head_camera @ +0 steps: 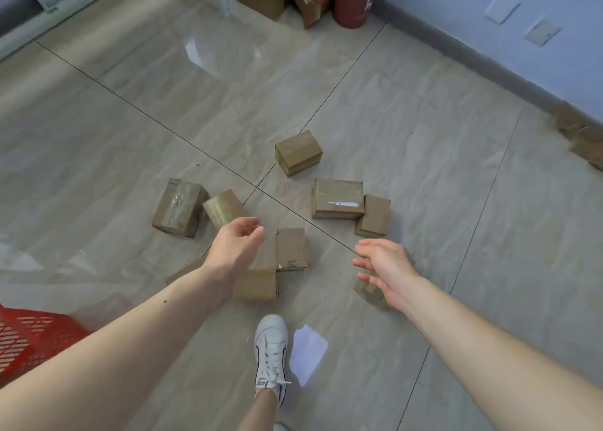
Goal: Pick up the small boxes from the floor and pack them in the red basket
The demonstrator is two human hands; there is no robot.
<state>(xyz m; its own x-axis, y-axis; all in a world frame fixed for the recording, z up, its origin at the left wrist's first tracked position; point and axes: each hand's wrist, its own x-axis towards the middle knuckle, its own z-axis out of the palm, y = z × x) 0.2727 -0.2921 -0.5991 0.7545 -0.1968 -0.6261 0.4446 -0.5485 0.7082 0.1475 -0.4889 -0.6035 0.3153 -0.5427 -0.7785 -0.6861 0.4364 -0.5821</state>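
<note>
my left hand [236, 243] and right hand [386, 269] both spread, holding nothing, above small boxes [298, 151] scattered on floor [424, 137], red basket [29, 336] left of them

Red basket [29, 336] — cut off, left edge

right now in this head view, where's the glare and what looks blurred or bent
Head view: window glare streaks the glossy floor tiles, with a bright patch by the white shoe. The brown boxes at the right edge are smeared with blur, and the red basket is soft. Wide-angle distortion bends the baseboard. The central boxes, such as the labelled box, stay fairly sharp.
</note>
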